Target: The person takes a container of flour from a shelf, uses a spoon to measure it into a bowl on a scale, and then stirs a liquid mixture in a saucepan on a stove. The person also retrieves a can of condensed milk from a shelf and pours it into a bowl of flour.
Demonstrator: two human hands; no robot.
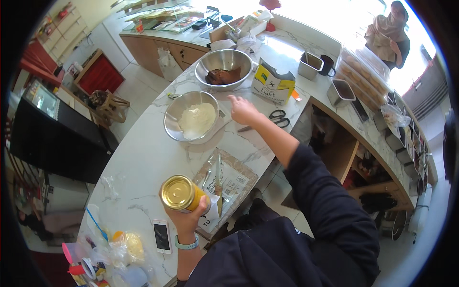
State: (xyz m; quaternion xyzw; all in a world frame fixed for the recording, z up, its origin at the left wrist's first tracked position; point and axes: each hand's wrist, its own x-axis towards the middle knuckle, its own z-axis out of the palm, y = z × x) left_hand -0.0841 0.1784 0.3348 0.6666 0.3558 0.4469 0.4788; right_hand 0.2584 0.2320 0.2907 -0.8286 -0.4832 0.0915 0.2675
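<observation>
At the left of the worktop (pixel 143 158) lay a phone (pixel 161 236) beside a heap of plastic bags (pixel 114 253). The left hand (pixel 189 217) held a yellow tin (pixel 179 193) upright above the worktop's near edge, fingers wrapped around its body; its gold lid appeared unopened. Beyond it stood a steel bowl of white powder (pixel 193 117), and further back a second bowl (pixel 224 67) with brown pieces. The right hand (pixel 244 111) hovered just right of the powder bowl, fingers loosely spread, holding nothing. Scissors (pixel 277 117) and a paper bag (pixel 272 83) lay beside it. Judged: dry goods were set out; the tin's contents were not yet added.
</observation>
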